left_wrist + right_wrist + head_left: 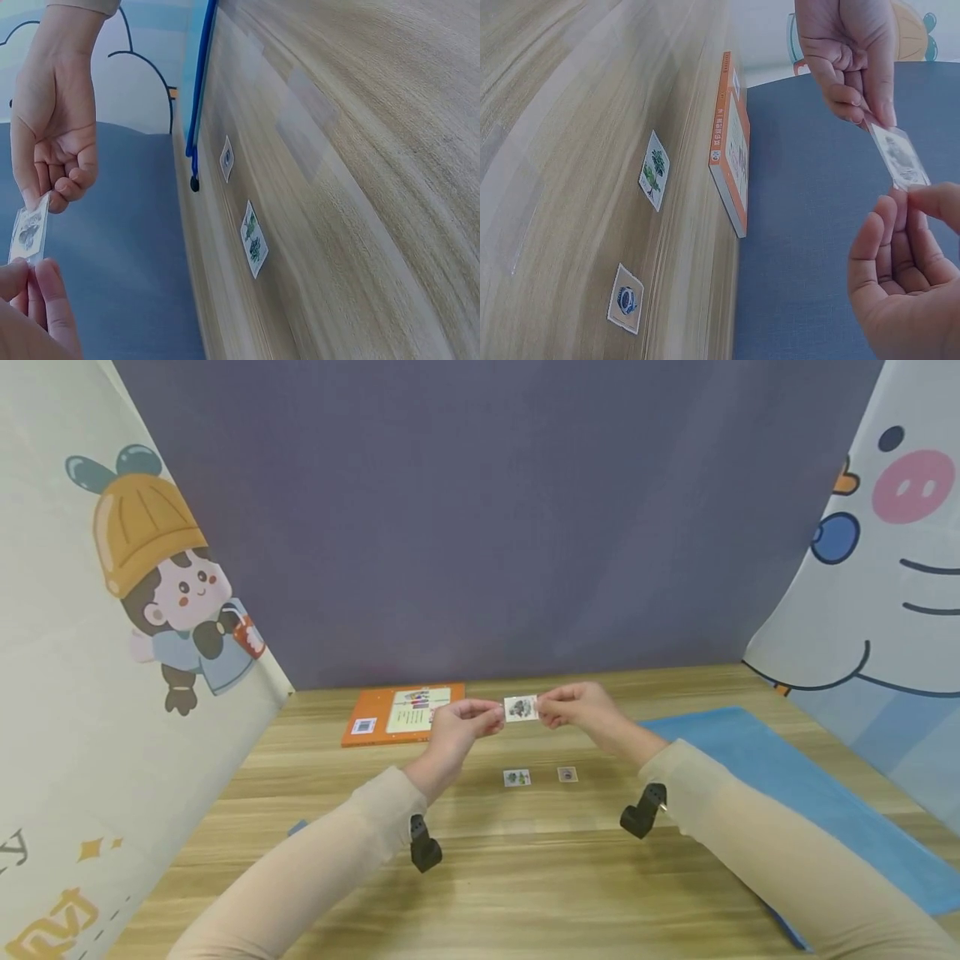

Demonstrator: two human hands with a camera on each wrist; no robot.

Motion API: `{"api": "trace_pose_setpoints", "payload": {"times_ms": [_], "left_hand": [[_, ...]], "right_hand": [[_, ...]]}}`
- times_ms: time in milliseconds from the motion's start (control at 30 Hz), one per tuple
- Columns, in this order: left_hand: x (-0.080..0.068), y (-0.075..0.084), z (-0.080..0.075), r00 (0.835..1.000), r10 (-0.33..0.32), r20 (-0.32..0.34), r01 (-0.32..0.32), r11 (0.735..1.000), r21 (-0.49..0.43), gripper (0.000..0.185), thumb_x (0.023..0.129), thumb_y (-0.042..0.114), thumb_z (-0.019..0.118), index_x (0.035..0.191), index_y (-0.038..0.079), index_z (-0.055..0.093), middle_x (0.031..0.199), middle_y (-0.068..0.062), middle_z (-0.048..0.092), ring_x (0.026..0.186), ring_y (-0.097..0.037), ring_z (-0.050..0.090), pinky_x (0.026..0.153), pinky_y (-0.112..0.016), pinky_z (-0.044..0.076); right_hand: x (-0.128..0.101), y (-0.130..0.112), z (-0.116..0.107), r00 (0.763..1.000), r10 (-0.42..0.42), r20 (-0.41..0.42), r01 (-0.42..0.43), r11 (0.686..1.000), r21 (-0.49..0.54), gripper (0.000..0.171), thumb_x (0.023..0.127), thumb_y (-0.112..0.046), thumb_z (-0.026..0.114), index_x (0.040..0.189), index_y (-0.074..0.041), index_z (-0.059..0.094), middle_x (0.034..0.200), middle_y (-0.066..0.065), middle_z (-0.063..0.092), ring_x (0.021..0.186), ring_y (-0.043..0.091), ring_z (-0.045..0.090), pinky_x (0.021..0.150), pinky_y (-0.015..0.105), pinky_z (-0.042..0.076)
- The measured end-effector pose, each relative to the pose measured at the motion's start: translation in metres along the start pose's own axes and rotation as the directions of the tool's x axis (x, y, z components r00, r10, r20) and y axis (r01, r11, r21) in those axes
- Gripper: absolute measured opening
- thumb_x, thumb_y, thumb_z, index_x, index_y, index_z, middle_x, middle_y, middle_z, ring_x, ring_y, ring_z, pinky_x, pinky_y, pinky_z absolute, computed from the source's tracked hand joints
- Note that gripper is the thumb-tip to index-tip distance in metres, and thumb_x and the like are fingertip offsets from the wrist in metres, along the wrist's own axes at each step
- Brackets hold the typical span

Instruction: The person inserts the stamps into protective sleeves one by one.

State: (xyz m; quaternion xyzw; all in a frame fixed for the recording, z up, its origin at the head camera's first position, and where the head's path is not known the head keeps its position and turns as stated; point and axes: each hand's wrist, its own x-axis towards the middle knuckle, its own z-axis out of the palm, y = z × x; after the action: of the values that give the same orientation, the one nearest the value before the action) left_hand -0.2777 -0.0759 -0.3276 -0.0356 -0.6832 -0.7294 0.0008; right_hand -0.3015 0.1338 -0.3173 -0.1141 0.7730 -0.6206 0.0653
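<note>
Head view: small card (521, 708) held above the table (525, 877), long axis left-right, printed face toward the camera; left hand (459, 727) pinches its left end, right hand (577, 706) its right end.
Left wrist view: card spans the two pinches, fingertips (46, 279) on one short edge.
Right wrist view: card (900, 156) between both hands; two loose cards (654, 170) lie flat beside the orange book (731, 161).

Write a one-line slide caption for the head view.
Both hands, left hand and right hand, pinch a small picture card above a wooden table with two more cards.
</note>
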Motion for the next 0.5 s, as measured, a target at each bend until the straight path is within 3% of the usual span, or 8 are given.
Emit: {"api": "trace_pose_setpoints", "payload": {"times_ms": [300,500], "left_hand": [[-0.0007,0.0007,0.0026,1.000,0.005,-0.014,-0.005,1.000,0.013,0.016,0.085,0.005,0.073,0.099,-0.001,0.070,0.088,-0.007,0.072,0.075,-0.010,0.068,0.080,-0.028,0.060],[0.0007,-0.0004,0.0038,1.000,0.006,-0.026,-0.006,1.000,0.000,0.017,0.084,0.004,0.073,0.099,-0.003,0.069,0.086,-0.006,0.071,0.072,-0.009,0.068,0.083,-0.032,0.060]], "right_hand": [[0.0005,0.0005,-0.0003,1.000,0.005,-0.004,-0.005,1.000,-0.009,0.031,0.091,-0.009,0.066,0.111,0.014,0.060,0.077,-0.001,0.068,0.072,0.010,0.063,0.074,0.024,0.059],[-0.0013,-0.0016,0.0029,1.000,0.017,-0.021,-0.017,1.000,-0.012,0.031,0.090,-0.011,0.067,0.111,0.010,0.062,0.081,0.000,0.069,0.074,0.011,0.063,0.078,0.028,0.059]]}}
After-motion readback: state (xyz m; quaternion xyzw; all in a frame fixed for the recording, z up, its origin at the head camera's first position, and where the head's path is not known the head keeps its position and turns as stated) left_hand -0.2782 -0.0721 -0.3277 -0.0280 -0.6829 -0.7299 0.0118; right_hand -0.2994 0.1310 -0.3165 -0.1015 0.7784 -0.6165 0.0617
